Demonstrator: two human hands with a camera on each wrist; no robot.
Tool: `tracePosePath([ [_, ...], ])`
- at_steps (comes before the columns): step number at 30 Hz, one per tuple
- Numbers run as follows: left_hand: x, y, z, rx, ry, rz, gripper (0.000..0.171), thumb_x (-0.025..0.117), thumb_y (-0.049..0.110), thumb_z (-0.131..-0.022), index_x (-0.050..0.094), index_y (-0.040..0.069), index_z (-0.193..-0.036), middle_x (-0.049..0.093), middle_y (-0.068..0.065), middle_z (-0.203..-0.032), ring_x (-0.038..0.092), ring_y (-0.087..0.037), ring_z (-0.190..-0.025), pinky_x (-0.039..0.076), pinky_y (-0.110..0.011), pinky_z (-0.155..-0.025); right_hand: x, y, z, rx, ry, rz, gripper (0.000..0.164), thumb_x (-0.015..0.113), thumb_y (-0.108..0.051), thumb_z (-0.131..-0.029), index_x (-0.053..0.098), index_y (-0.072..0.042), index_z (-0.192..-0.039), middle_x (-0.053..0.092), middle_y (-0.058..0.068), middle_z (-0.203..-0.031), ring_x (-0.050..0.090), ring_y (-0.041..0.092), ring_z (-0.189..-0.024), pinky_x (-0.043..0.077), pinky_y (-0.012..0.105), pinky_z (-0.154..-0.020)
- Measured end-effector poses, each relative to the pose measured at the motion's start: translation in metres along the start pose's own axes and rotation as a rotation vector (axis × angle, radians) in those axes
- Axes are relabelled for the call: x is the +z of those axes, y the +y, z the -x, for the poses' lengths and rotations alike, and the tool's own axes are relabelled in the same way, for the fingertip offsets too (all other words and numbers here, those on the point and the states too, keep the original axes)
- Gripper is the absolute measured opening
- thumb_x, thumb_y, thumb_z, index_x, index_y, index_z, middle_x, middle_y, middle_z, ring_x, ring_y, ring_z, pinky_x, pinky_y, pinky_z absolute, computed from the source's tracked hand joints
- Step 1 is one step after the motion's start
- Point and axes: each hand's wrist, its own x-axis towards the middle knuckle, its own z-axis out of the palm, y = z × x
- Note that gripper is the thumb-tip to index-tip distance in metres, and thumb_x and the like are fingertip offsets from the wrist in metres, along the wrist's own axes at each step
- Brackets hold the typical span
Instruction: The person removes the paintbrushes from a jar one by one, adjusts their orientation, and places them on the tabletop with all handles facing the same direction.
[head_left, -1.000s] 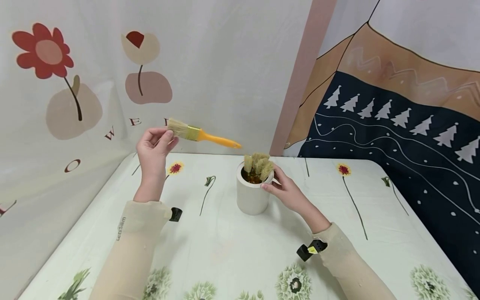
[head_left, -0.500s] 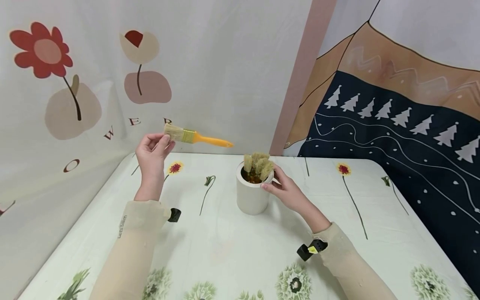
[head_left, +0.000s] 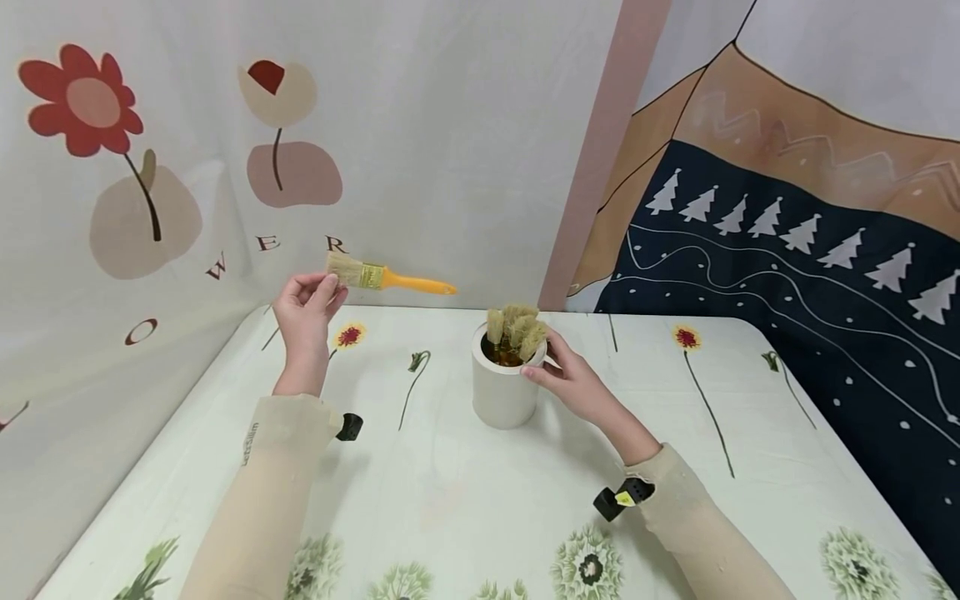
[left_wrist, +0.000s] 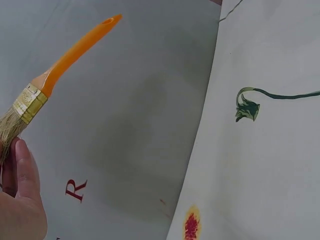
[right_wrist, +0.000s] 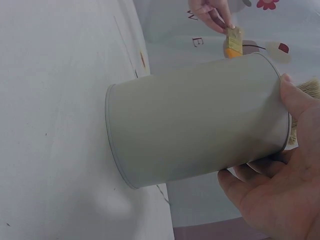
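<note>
My left hand (head_left: 306, 321) pinches a paintbrush (head_left: 390, 277) by its pale bristles, up in front of the back cloth. Its orange handle (left_wrist: 80, 52) points away from the fingers, to the right in the head view, and a gold-coloured ferrule (left_wrist: 30, 103) joins handle and bristles. A pale cylindrical pot (head_left: 504, 396) stands upright on the table, with several brushes (head_left: 517, 325) in it, bristles up. My right hand (head_left: 573, 379) grips the pot near its rim from the right, thumb at the front. In the right wrist view the pot's plain side (right_wrist: 195, 122) fills the middle.
The table is covered by a white cloth (head_left: 450, 492) printed with flowers. Behind it hangs a pale cloth (head_left: 450, 125) with flower prints and letters. A dark cloth with white trees (head_left: 750, 275) hangs at the right. Each sleeve carries a small black camera (head_left: 349, 427).
My left hand has drawn the paintbrush a little left and down, and the brush lies slightly more level. My right hand and the pot have stayed in place.
</note>
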Motion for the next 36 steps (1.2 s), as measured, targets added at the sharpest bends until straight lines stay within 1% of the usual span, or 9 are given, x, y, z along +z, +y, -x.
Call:
tracePosePath([
  [4,0.001,-0.002,-0.002,-0.029,-0.003,0.001,0.013,0.072,0.012,-0.090,0.064,0.009,-0.099,0.062,-0.003,-0.097,0.069,-0.011,-0.088,0.060,-0.020,-0.084,-0.001,0.000,0.000,-0.008,0.003,0.009,0.074,0.060,-0.027,-0.101,0.015,-0.017,-0.160,0.017,0.010,-0.167,0.018,0.032,-0.155,0.026,0.053,-0.123],
  [7,0.000,-0.003,-0.001,-0.046,-0.003,-0.018,0.013,0.072,0.013,-0.090,0.064,0.010,-0.100,0.062,-0.003,-0.098,0.069,-0.011,-0.089,0.059,-0.020,-0.085,-0.001,0.000,0.000,-0.016,0.004,0.014,0.075,0.060,-0.026,-0.101,0.015,-0.017,-0.160,0.016,0.009,-0.167,0.018,0.033,-0.155,0.027,0.054,-0.122],
  [12,-0.003,-0.006,-0.002,-0.089,0.014,-0.039,0.012,0.070,0.013,-0.092,0.063,0.011,-0.101,0.063,-0.002,-0.099,0.068,-0.011,-0.091,0.059,-0.019,-0.086,0.000,0.000,-0.001,-0.011,0.002,0.008,0.074,0.060,-0.026,-0.101,0.015,-0.017,-0.160,0.017,0.010,-0.167,0.019,0.032,-0.154,0.028,0.052,-0.123],
  [16,-0.007,-0.010,-0.006,-0.111,0.038,-0.059,0.011,0.070,0.014,-0.092,0.063,0.012,-0.101,0.063,0.000,-0.100,0.067,-0.010,-0.092,0.059,-0.018,-0.086,0.000,0.001,-0.001,-0.001,0.002,0.002,0.075,0.060,-0.026,-0.101,0.015,-0.017,-0.160,0.018,0.011,-0.167,0.019,0.031,-0.155,0.027,0.052,-0.123],
  [20,-0.012,-0.018,-0.014,-0.129,0.060,-0.095,0.012,0.069,0.017,-0.093,0.062,0.014,-0.102,0.062,0.001,-0.102,0.066,-0.009,-0.095,0.059,-0.016,-0.084,0.001,0.001,-0.001,0.000,0.004,0.000,0.075,0.060,-0.026,-0.101,0.015,-0.017,-0.160,0.017,0.010,-0.167,0.018,0.031,-0.155,0.027,0.052,-0.123],
  [26,-0.019,-0.025,-0.019,-0.180,0.092,-0.123,0.011,0.068,0.017,-0.093,0.061,0.014,-0.102,0.062,0.001,-0.102,0.066,-0.009,-0.094,0.059,-0.014,-0.081,0.001,0.000,0.000,-0.009,0.006,0.002,0.074,0.060,-0.024,-0.101,0.016,-0.016,-0.160,0.018,0.010,-0.167,0.019,0.032,-0.154,0.027,0.052,-0.123],
  [32,-0.026,-0.032,-0.025,-0.227,0.098,-0.173,0.013,0.068,0.019,-0.094,0.061,0.016,-0.104,0.061,0.003,-0.102,0.065,-0.008,-0.094,0.058,-0.013,-0.080,0.001,-0.001,0.000,-0.011,0.011,0.007,0.073,0.059,-0.023,-0.101,0.016,-0.015,-0.160,0.018,0.011,-0.167,0.019,0.032,-0.154,0.027,0.052,-0.123],
  [36,-0.031,-0.038,-0.028,-0.264,0.095,-0.197,0.013,0.068,0.018,-0.094,0.061,0.015,-0.104,0.061,0.003,-0.100,0.065,-0.007,-0.090,0.058,-0.013,-0.079,0.002,0.000,0.000,-0.009,0.014,0.001,0.073,0.059,-0.023,-0.101,0.016,-0.015,-0.160,0.019,0.011,-0.166,0.020,0.032,-0.154,0.027,0.052,-0.123],
])
